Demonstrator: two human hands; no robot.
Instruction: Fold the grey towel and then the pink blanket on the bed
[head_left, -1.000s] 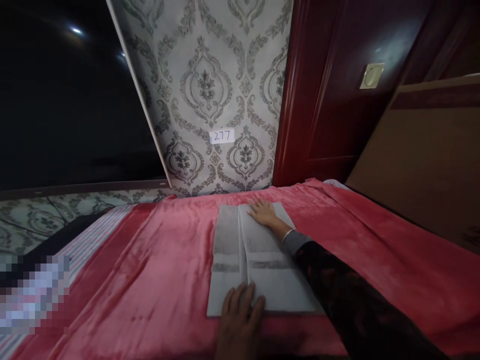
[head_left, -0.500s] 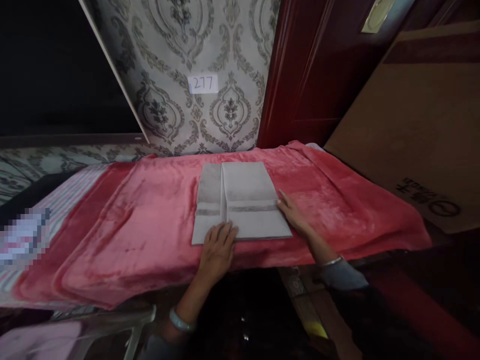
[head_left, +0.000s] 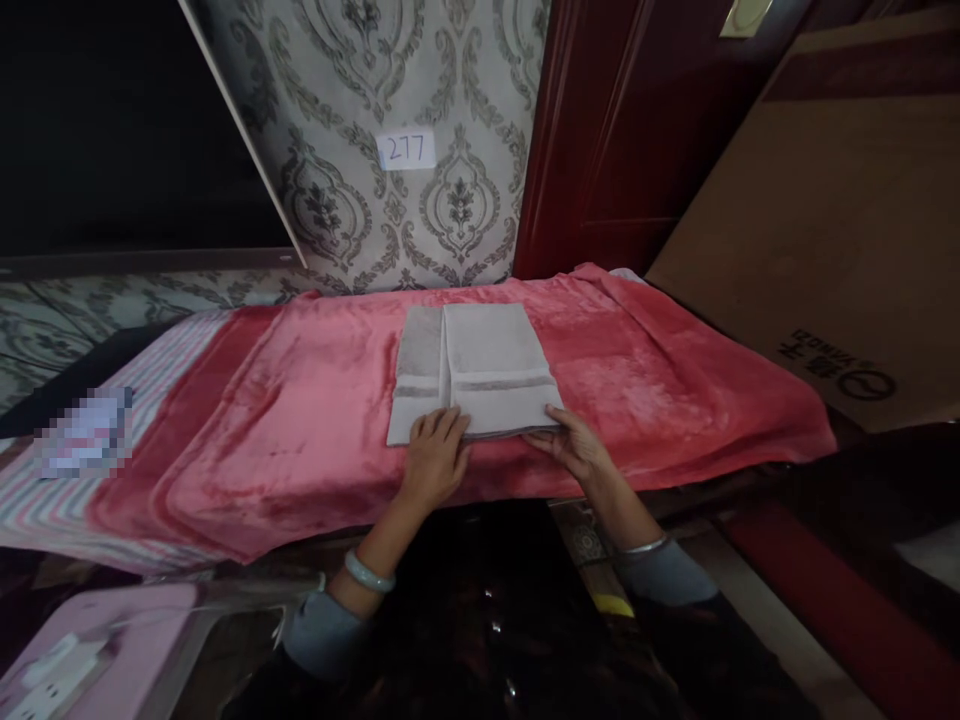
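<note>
A light grey towel (head_left: pixel 499 345) with a darker stripe lies folded on the pink-red blanket (head_left: pixel 315 370). Its right panel overlaps a narrower left panel. My left hand (head_left: pixel 436 455) rests on the towel's near edge, left of the middle, with its fingers lying over the top. At the near right corner, my right hand (head_left: pixel 577 447) pinches the towel, thumb above and fingers tucked beneath the edge.
A black TV screen (head_left: pixel 127 130) stands at the left before patterned wallpaper. The large cardboard box (head_left: pixel 832 230) leans at the right by a dark red door (head_left: pixel 630 130). A pink stool-like surface (head_left: pixel 97 640) holds a white power strip (head_left: pixel 64 675) at lower left.
My right hand has moved from the towel's right side to its near right corner and closed on it. My left hand stays at the near edge. The view has shifted slightly.
</note>
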